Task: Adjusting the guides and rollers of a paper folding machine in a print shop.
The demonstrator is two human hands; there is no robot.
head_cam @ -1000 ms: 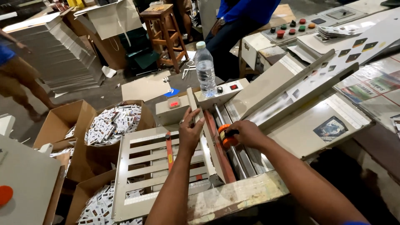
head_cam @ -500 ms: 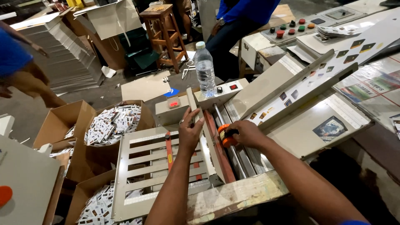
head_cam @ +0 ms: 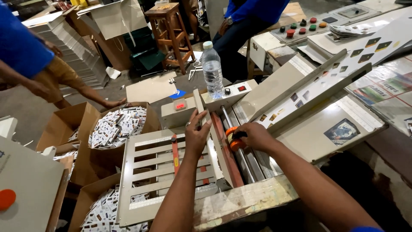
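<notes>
Head view: left hand (head_cam: pixel 196 136) lay open on the guard (head_cam: pixel 205 117), right hand (head_cam: pixel 254 136) gripped the orange wheel (head_cam: pixel 233 138) — fingers by the rollers (head_cam: pixel 240 148) risked a pinch.

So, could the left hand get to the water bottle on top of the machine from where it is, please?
Probably yes: the left hand rests on the upright panel just below the water bottle, with nothing between them.

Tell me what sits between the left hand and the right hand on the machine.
In the head view, a reddish-brown slanted bar of the machine runs between the left hand and the right hand, which grips an orange roller.
</notes>
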